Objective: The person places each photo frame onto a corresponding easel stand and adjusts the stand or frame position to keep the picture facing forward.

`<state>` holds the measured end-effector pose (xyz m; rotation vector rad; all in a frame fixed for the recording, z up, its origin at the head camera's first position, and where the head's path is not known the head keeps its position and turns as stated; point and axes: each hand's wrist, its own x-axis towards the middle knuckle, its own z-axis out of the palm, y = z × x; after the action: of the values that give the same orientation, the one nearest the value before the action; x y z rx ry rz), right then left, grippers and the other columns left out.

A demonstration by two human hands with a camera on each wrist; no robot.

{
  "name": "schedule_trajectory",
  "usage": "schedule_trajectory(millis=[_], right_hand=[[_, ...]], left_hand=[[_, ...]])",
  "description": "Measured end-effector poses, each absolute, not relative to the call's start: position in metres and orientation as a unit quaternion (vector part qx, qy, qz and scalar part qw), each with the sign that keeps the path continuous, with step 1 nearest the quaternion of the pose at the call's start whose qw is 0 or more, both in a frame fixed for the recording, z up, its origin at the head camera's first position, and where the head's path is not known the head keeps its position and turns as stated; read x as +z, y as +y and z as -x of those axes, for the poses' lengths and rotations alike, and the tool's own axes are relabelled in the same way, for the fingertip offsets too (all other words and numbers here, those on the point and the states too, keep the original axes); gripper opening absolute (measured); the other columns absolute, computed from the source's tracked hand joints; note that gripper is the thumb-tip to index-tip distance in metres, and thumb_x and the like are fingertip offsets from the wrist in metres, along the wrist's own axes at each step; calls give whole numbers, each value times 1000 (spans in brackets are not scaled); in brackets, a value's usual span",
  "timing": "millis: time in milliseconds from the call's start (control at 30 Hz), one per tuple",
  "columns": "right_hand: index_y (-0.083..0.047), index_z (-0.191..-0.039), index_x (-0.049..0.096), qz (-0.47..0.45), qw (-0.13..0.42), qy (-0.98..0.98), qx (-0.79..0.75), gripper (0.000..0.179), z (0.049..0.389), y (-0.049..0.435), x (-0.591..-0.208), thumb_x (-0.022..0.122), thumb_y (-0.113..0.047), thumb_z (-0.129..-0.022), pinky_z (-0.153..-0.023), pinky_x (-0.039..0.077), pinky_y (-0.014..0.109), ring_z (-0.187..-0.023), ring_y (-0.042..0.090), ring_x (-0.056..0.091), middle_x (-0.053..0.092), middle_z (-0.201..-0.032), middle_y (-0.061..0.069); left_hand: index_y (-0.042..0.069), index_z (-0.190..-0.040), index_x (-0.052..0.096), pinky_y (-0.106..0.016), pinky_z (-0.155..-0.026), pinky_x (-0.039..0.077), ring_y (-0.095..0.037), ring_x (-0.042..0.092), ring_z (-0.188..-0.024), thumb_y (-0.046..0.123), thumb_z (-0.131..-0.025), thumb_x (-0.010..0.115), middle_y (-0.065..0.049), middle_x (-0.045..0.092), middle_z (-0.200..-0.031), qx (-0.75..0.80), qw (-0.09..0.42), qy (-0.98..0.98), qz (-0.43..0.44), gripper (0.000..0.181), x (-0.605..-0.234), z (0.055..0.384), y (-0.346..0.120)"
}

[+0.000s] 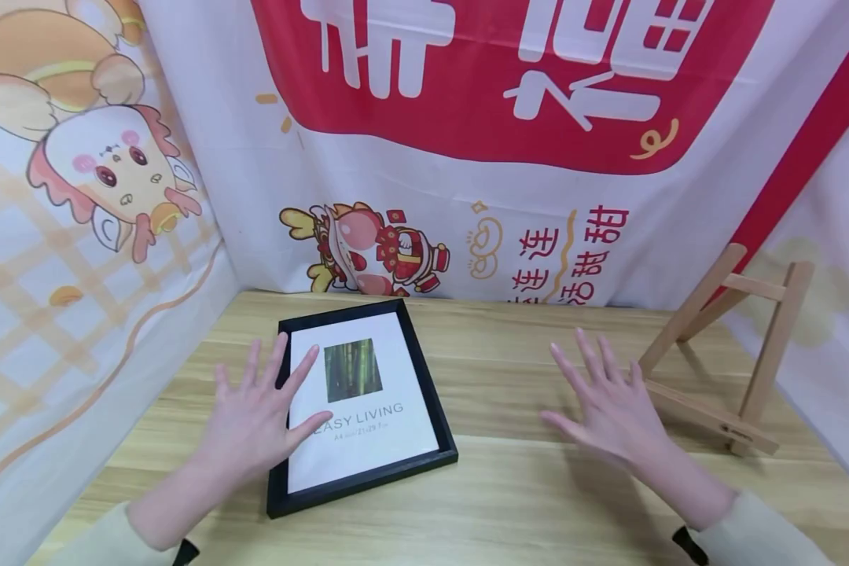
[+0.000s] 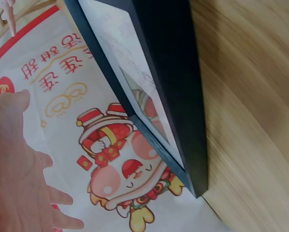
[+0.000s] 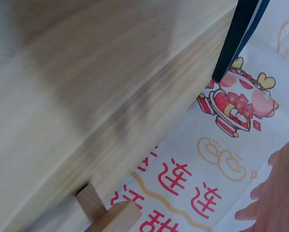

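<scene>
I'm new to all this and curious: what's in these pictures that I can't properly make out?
- Small print under EASY LIVING, head view: too small to read reliably.
- Back of the black picture frame, head view: hidden by its own front.
- Large white characters, head view: partly cut off by the top edge.
- Wooden easel, right wrist view: mostly cut off by the bottom edge.

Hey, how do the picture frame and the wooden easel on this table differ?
The picture frame is black; the wooden easel is light brown. The picture frame lies flat, while the wooden easel stands upright. The picture frame holds a printed sheet; the wooden easel holds nothing. Both rest on the table.
</scene>
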<state>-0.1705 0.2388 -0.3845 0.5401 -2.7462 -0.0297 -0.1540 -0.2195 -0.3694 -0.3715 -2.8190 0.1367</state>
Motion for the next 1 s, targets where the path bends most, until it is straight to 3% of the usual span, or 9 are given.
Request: schedule_trajectory(millis=[267,533,1000], right_hand=[[-22,-157,17,-203,154,-967,-20,92,187,222,-379,50,-70,-86,-100,20,77,-142,46,11,1,-161,16],[-23,-157,14,-220,129,-967,-8,94,207,199,-375,48,-73,-86,-101,20,75,-144,42,7,-1,-161,13],[-23,-158,8,-256,77,-962,52,92,237,152,-383,46,-70,-88,-106,17,70,-145,38,7,-4,-161,9]], left_hand=[[26,-157,19,-82,-98,6,-52,6,-140,78,-85,40,-23,12,-158,42,130,-984,116,92,-367,155,-233],[26,-158,11,-84,-94,4,-56,8,-138,80,-85,36,-26,12,-157,24,110,-988,106,94,-368,161,-248],[19,-158,5,-81,-97,4,-54,14,-138,69,-87,52,-24,9,-158,-45,99,-989,96,99,-391,166,-272]])
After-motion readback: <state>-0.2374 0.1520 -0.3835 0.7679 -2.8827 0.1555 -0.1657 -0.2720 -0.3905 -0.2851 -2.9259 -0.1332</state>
